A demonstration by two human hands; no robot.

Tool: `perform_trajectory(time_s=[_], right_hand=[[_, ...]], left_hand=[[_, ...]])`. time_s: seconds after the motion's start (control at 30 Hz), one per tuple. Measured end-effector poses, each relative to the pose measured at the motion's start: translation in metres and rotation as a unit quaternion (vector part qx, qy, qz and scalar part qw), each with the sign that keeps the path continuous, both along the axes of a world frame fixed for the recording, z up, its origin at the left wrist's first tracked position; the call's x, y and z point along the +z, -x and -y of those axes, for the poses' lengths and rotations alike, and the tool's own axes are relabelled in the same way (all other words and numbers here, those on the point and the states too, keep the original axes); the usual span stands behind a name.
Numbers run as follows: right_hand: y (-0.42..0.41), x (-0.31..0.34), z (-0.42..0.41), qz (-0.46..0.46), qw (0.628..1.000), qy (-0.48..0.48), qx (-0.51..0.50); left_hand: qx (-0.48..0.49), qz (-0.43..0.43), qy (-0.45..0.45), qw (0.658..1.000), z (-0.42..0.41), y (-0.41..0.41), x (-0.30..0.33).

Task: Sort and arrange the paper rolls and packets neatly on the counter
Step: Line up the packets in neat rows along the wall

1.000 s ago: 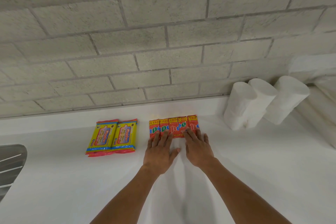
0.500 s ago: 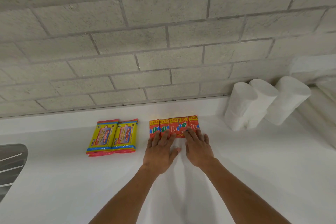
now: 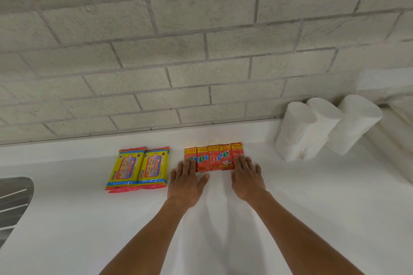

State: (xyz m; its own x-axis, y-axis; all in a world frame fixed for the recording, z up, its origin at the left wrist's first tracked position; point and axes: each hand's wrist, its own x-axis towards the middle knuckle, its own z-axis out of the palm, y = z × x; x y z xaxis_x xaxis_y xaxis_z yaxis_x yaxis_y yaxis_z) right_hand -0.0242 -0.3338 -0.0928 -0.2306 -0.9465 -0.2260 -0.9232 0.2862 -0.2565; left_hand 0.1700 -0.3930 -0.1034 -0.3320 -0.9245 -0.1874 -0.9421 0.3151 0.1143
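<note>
Several red packets [image 3: 213, 158] lie side by side in a row on the white counter [image 3: 223, 219], near the wall. My left hand [image 3: 186, 182] lies flat with straight fingers on the row's left end. My right hand [image 3: 247, 177] lies flat on its right end. Two yellow wipe packets [image 3: 138, 168] sit side by side to the left, with red-edged packets showing beneath them. Three white paper rolls [image 3: 321, 127] stand upright at the back right, two touching and the third a little apart.
A grey brick wall [image 3: 201, 51] rises behind the counter. A metal sink edge [image 3: 13, 203] shows at the far left. More white rolls or wrapped paper [image 3: 386, 87] sit blurred at the far right edge.
Both hands have slid apart, from the middle of the red row to its two ends, uncovering the middle packets. The packets themselves lie as before.
</note>
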Motion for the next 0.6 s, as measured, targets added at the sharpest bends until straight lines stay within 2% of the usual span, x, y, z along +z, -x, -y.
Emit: perform_trajectory(time_s=[0.4, 0.6], right_hand=[[-0.0004, -0.0002, -0.0024, -0.002, 1.0, -0.007, 0.01], [0.0033, 0.0019, -0.0025, 0.023, 0.999, 0.026, -0.002]], left_hand=[[-0.008, -0.003, 0.013, 1.0, -0.0009, -0.0011, 0.0025], [-0.019, -0.019, 0.007, 1.0, -0.0056, 0.0047, 0.0074]])
